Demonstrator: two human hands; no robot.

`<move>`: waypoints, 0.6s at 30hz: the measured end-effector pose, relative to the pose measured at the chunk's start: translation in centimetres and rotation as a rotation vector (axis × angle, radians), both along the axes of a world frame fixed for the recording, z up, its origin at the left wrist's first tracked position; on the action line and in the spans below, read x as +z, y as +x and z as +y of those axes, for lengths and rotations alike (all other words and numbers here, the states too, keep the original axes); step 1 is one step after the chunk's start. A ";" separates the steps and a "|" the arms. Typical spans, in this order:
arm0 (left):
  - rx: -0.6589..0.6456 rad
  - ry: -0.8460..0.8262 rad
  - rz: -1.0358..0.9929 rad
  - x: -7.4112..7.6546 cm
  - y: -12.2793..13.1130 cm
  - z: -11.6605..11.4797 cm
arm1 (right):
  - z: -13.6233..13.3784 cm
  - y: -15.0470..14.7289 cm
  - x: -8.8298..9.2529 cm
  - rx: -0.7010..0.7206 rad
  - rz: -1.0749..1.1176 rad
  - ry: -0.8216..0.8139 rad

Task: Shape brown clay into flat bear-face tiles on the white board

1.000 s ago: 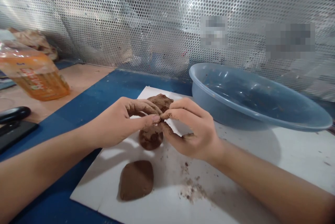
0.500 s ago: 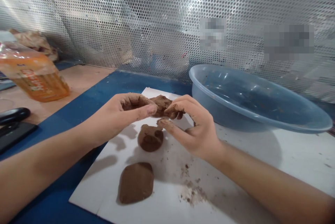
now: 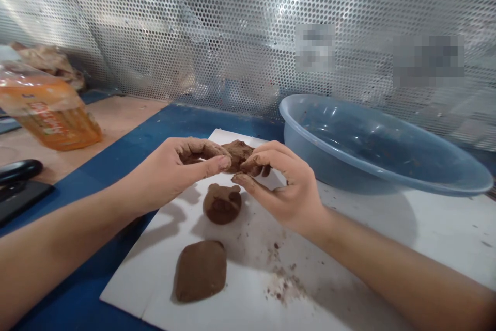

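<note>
2 bare, clay-smeared hands meet above a white board, which probably serves to keep the brown clay off the blue counter; the left hand has its thumb and fingertips brought close together, though I cannot tell whether a scrap of clay is pinched between them; the right hand is loosely curled, with a gap between thumb and forefinger. Both are raised, perhaps so that the round clay piece below stays unpressed and in sight; it sits on the board, just nearer the wearer than the fingertips. A rough clay lump lies behind the fingers, seemingly within easy reach; whether they touch it is hard to judge. A light blue basin stands to the right, likely set aside to give the arms room.

The round piece looks smooth and matt, with 2 small knobs like ears on top and a raised, shadowed middle; nearer the wearer lies a flat clay slab with 4 rounded corners; crumbs dot the board beside it.
</note>
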State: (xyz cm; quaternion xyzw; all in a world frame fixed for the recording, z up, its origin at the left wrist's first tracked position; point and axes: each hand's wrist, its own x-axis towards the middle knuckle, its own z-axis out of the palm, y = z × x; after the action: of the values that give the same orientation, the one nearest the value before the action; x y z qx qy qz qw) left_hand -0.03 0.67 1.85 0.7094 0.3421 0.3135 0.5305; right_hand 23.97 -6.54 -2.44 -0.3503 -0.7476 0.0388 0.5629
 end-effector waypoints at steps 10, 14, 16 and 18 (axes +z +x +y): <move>0.028 -0.005 -0.002 0.2 0.2 -0.1 | -0.1 0.0 0.1 -0.041 0.005 -0.047; 0.075 0.041 0.045 0.3 0.1 0.0 | 0.0 0.2 0.2 -0.021 0.019 -0.031; 0.102 0.067 0.073 0.3 0.0 0.1 | 0.1 0.3 0.2 -0.014 0.028 -0.036; 0.130 0.128 0.131 0.2 -0.3 0.4 | 0.2 0.5 0.3 -0.029 0.037 -0.046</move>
State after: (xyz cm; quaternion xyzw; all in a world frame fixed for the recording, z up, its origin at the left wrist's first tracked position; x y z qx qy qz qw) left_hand -0.32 1.07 2.00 0.7373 0.4005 0.3213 0.4389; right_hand 24.42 -6.32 -2.10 -0.3733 -0.7307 0.0540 0.5690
